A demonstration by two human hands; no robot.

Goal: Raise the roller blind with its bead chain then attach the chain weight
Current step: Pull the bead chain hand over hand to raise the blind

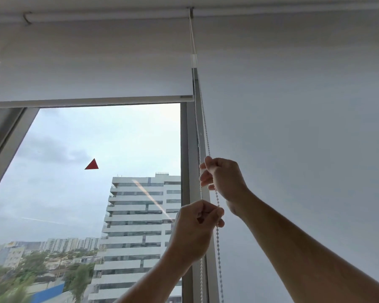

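Fingers of right hand (224, 178) pinch bead chain (218, 241) high; left hand (195, 228) fingers clamp it lower, both arms raised.

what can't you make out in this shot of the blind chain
Head view:
- Chain weight: none in sight; the bead chain runs off the bottom edge.
- Chain inside each grip: covered by the fingers of the left hand and right hand.
- Clutch at the roller's end: too small to read.
- Street trees: blurred.
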